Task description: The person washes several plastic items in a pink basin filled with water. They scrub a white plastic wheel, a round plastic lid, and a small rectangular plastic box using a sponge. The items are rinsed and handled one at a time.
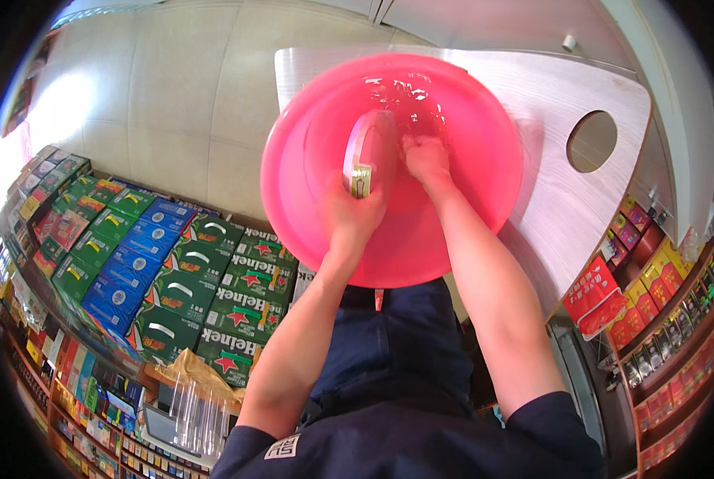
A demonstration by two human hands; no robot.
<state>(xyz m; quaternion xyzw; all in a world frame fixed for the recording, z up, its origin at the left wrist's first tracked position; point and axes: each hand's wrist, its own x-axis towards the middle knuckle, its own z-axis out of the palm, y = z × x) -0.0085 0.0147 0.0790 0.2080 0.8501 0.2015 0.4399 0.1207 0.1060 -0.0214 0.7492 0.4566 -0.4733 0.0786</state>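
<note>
A large pink plastic basin (pixel 483 221) stands before me, with water (pixel 417 105) glinting at its far side. My left hand (pixel 354 206) holds a flat, rounded object (pixel 369 143) on edge inside the basin. That object has a pale rim and a gold piece like a label or clasp near my thumb; its exact kind is unclear. To its right, my right hand (pixel 427 157) reaches down to the water with bent fingers. Whether anything is in those fingers is hidden. The basin rests at the left part of a light wood-grain tabletop (pixel 548 120).
A round hole (pixel 592 141) pierces the tabletop on the right. Stacked Heineken cartons (pixel 246 299) and blue cartons (pixel 123 269) fill the left. Shelves of small packs (pixel 662 359) stand at right, near a red bag (pixel 593 296). Clear plastic tubes (pixel 198 413) lie lower left.
</note>
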